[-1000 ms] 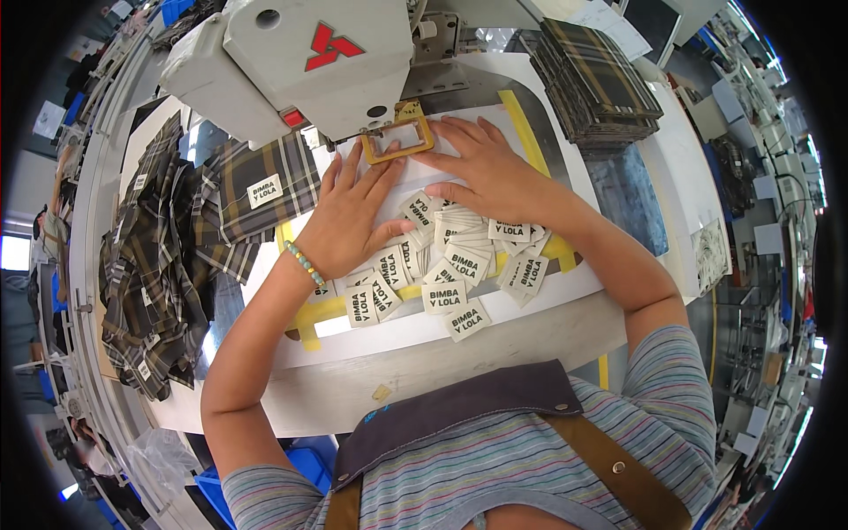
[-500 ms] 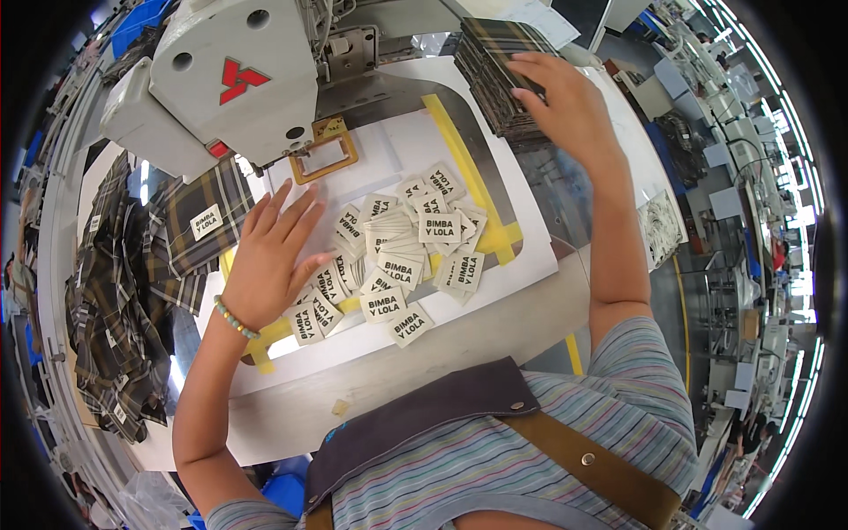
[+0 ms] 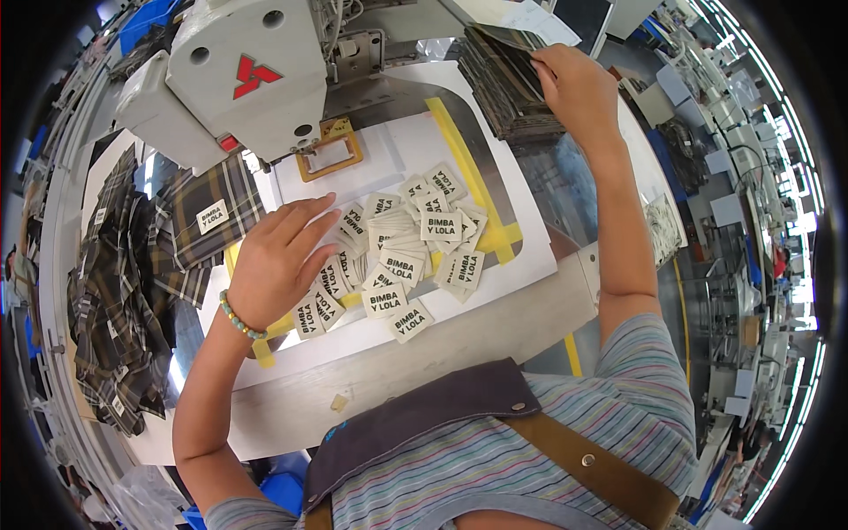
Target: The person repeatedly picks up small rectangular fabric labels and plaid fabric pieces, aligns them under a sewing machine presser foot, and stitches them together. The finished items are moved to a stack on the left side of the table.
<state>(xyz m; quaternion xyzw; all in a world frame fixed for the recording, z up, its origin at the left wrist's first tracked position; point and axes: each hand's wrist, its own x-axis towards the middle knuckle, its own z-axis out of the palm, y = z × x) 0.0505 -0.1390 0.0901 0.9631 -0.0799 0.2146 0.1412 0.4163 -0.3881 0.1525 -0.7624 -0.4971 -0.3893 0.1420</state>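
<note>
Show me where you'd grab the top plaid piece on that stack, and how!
Probably pinch its right-hand edge, coming in from the right. The top plaid piece is thin, sheet-like cloth, so an edge is easier to catch than its flat middle. The right hand is at that edge, and the big white machine stands off to the left.

Dark plaid fabric stack (image 3: 502,93), cream labels (image 3: 440,227) with black print, yellow tape (image 3: 467,168), amber frame (image 3: 334,170)

A blue bin (image 3: 284,483) stands near crumpled clear plastic (image 3: 148,495).
</note>
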